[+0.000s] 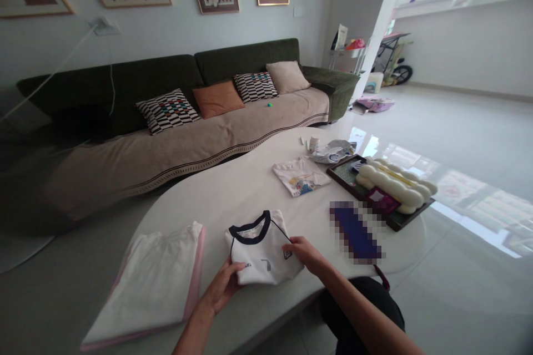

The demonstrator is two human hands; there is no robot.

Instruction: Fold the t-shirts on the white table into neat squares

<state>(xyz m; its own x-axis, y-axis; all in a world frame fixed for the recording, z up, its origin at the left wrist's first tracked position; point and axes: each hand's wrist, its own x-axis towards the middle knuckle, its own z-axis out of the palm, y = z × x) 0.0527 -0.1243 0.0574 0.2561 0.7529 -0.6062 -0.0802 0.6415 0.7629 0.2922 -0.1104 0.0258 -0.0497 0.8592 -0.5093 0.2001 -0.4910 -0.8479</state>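
A folded white T-shirt [266,258] with a navy collar and a dark printed "7" lies at the near edge of the white table [200,194]. My left hand [225,283] grips its lower left side, thumb on top and the other fingers underneath, mostly hidden. At its right side my right hand [306,255] pinches the cloth beside a small dark badge. To the left rest white trousers [154,277] with a pink side stripe, laid flat. Farther back sits another folded white T-shirt [302,176] with a coloured print.
A dark tray [341,172] on the right carries a cream, puffy tissue box cover [395,183]. A blurred-out dark blue item [356,233] lies near it. Behind are a crumpled silver packet [333,151] and a small white bottle [313,145]. A green sofa [245,58] stands beyond the table.
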